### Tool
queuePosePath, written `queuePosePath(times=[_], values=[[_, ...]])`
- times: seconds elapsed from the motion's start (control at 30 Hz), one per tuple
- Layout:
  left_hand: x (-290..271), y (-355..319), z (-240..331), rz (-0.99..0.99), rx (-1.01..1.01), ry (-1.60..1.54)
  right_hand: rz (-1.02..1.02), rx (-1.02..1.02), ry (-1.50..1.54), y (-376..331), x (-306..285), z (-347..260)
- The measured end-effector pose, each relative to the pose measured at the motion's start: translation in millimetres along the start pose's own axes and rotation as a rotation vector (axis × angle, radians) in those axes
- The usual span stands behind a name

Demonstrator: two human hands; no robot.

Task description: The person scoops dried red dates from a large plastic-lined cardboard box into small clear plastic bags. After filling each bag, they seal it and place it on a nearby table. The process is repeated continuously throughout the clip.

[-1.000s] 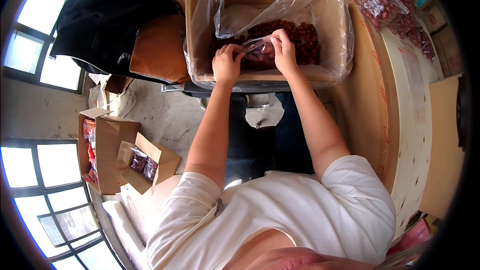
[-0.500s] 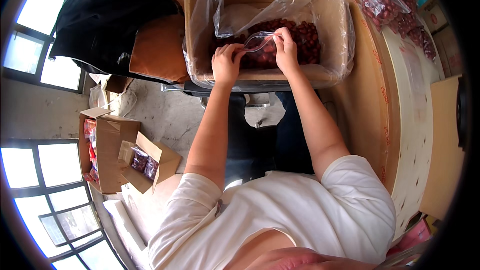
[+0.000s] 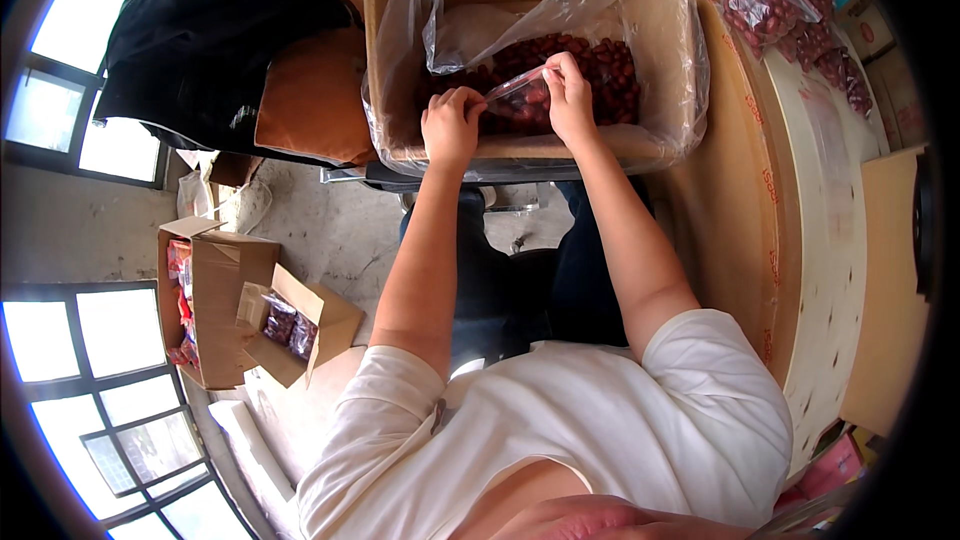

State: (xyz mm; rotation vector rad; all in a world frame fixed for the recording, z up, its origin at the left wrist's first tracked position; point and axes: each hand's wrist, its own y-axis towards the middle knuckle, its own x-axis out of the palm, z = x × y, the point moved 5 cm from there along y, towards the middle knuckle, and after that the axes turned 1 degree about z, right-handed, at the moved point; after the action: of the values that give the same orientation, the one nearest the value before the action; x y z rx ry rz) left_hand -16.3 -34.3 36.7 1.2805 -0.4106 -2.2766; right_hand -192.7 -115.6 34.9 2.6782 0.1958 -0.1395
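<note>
Between my hands, a clear zip bag (image 3: pixel 520 105) hangs with dark red dates in it, its top edge drawn straight. My left hand (image 3: pixel 452 125) pinches the left corner of that edge. At the right corner, my right hand (image 3: pixel 570 100) grips it between thumb and fingers. Below and behind the bag lie many loose red dates (image 3: pixel 610 75), inside a cardboard box (image 3: pixel 400 153) lined with a clear plastic sheet (image 3: pixel 640 0). The lower part of the bag is hard to tell apart from the loose dates.
Filled bags of dates (image 3: pixel 765 0) are piled on the table (image 3: pixel 735 210) at the right. A brown cushion (image 3: pixel 315 95) and a black cloth (image 3: pixel 215 40) are left of the box. On the floor at left stand a small open carton (image 3: pixel 325 325) with packed bags and a taller carton (image 3: pixel 235 290).
The bag's mouth was gaping in a loop and now lies flat and taut between my hands. Both hands have barely shifted.
</note>
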Motion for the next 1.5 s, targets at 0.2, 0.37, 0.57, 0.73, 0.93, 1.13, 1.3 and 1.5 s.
queuePosePath(times=[0.2, 0.37, 0.57, 0.73, 0.93, 1.13, 1.3, 1.5], values=[[1, 0, 0, 0.003, 0.012, 0.026, 0.024, -0.066, -0.056, 2, 0, 1], [0, 0, 1, -0.014, 0.008, 0.038, 0.005, -0.004, -0.015, 2, 1, 2], [1, -2, 2, -0.004, 0.017, 0.019, 0.005, 0.039, 0.033, 2, 3, 21], [2, -1, 1, -0.022, 0.006, 0.035, -0.028, 0.089, 0.057, 1, 5, 17], [2, 0, 2, -0.054, 0.019, 0.049, -0.017, -0.004, -0.008, 3, 4, 17], [-2, 1, 8, -0.069, 0.021, 0.025, -0.011, -0.007, -0.022, 2, 4, 12], [-2, 1, 8, -0.072, 0.062, -0.024, -0.091, 0.099, 0.119, -1, 8, 11], [-1, 1, 7, -0.015, 0.087, 0.005, -0.089, 0.027, 0.053, 0, 7, 9]])
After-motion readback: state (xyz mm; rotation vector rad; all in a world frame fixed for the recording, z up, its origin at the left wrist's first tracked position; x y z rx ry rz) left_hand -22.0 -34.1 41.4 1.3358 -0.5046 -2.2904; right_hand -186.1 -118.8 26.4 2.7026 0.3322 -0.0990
